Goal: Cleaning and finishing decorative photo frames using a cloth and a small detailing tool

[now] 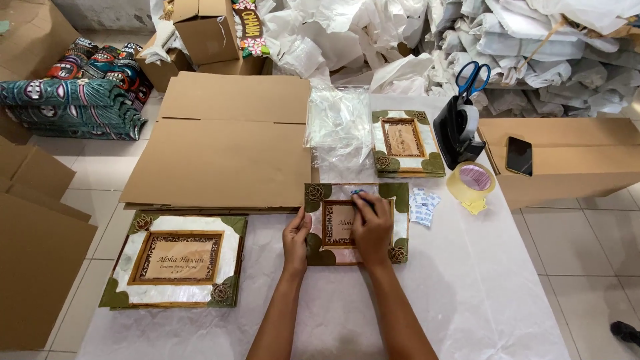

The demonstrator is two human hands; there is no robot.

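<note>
A small decorated photo frame [393, 200] with green corners and a brown inner border lies on the white-covered floor in front of me. My left hand [296, 240] rests on its left edge, holding it down. My right hand [371, 223] lies over the middle of the frame, fingers pinching a small white-and-blue packet against its glass. Several more small white packets [423, 205] sit just right of the frame. A larger frame of the same style [175, 259] lies to the left, and a stack of small frames [407, 143] lies behind.
Flat cardboard sheets [223, 140] lie at back left, clear plastic bags [339, 123] beside them. A tape roll [471, 181], a black tape dispenser [456, 133] with blue scissors [472, 77], and a cardboard box [573, 160] bearing a phone [519, 156] stand on the right. White wrapping piles fill the back.
</note>
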